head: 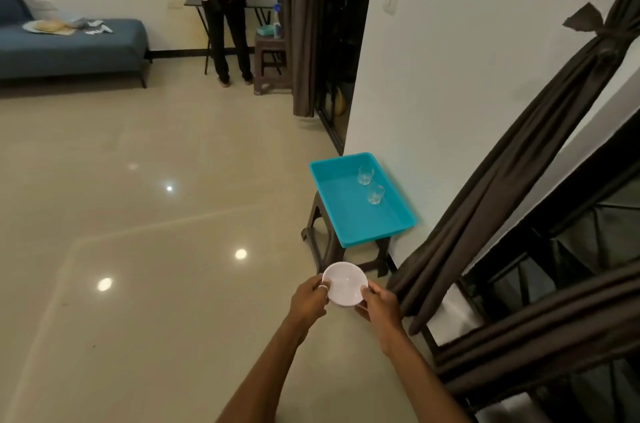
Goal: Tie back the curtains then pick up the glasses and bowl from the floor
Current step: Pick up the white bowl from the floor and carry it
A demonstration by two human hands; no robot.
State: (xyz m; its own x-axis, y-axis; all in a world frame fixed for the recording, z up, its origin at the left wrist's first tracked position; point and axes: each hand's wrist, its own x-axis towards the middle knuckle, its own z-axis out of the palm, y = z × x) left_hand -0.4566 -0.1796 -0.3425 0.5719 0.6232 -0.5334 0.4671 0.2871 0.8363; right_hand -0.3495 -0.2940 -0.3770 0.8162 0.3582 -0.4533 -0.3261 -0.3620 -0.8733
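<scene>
1. Two hands share one light load. The left hand [309, 299] and right hand [381, 310] pinch opposite edges of a small round white bowl [345, 283], thumbs on the rim and fingers curled beneath. The bowl sits level between them, lifted clear of the glossy beige tile floor [156, 249].
2. Judgement: the bowl is too small to need two hands for weight. The two-sided grip likely keeps it flat and steady for a controlled set-down.
3. Just ahead of the hands, a turquoise rectangular plastic tray [343, 211] rests on a low dark brown plastic stool [323, 242].
4. Two small clear drinking glasses stand upright in the tray, a nearer glass [375, 196] and a farther glass [365, 175]. They are apart and kept along the right side. The left part is bare, probably left free for the bowl.
5. To the right of the right hand, a dark brown fabric curtain [502, 180] is gathered into a tight bundle and held by a knotted tie [609, 33] high up. Its lower end hangs just beside the right wrist.
6. A second gathered curtain [554, 318] runs beyond the right forearm. Its tie is not in view.
7. Stage, as judged: the curtains are back, the glasses are off the floor, and the bowl is the last item.
8. The next move calls for carrying the bowl forward and lowering it onto the bare tray floor, keeping clear of the glasses.
9. Risk: the tray looks wider than the stool top, so a heavy set-down near its edge might rock it.
</scene>
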